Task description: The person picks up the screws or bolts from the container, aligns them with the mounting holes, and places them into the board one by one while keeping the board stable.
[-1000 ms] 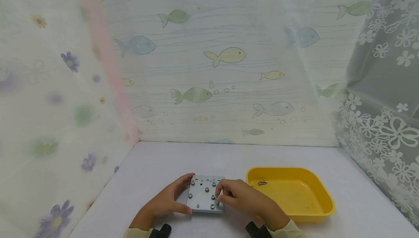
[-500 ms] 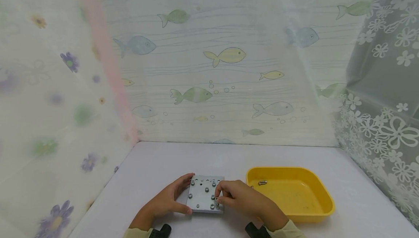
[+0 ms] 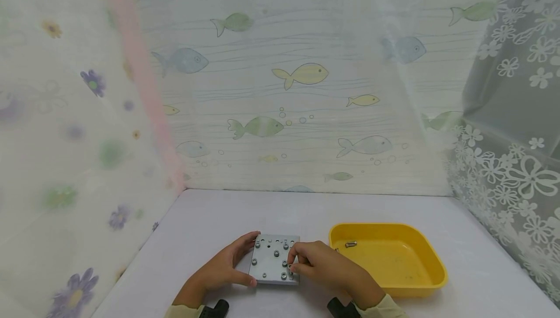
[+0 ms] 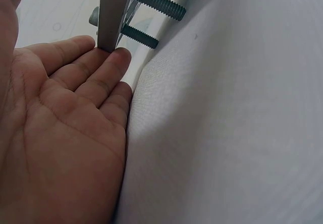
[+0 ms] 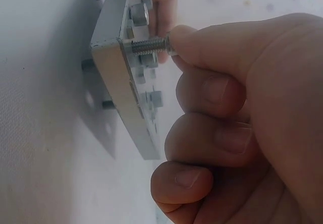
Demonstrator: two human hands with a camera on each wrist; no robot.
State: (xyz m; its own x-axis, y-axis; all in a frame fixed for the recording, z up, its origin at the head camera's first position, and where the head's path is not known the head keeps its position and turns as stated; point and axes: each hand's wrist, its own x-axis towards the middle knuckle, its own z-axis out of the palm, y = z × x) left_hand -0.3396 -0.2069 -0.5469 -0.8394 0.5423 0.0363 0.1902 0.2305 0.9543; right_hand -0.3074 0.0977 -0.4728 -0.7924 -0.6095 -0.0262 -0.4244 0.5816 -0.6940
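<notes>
A silvery metal plate (image 3: pixel 269 265) with several bolts (image 3: pixel 276 253) in its holes is raised a little over the white table. Bolt shanks (image 4: pixel 160 3) stick out from its underside in the left wrist view. My left hand (image 3: pixel 220 268) holds the plate by its left side, thumb at the near corner and fingers toward the far one. Thumb and index finger of my right hand (image 3: pixel 328 265) pinch a screw (image 5: pixel 149 46) by its head at the plate's right edge. Its threaded shank points into the plate's top face; the fingertips hide most of the head.
To the right stands a yellow tray (image 3: pixel 393 286), close behind my right forearm. A loose screw (image 3: pixel 351 244) lies in its far left part. Printed curtains (image 3: pixel 302 114) enclose the white table (image 3: pixel 245 211) at the back and sides.
My right fingers shift very slightly at the screw, whose visible part shows a little less now. The left hand and the plate stay put.
</notes>
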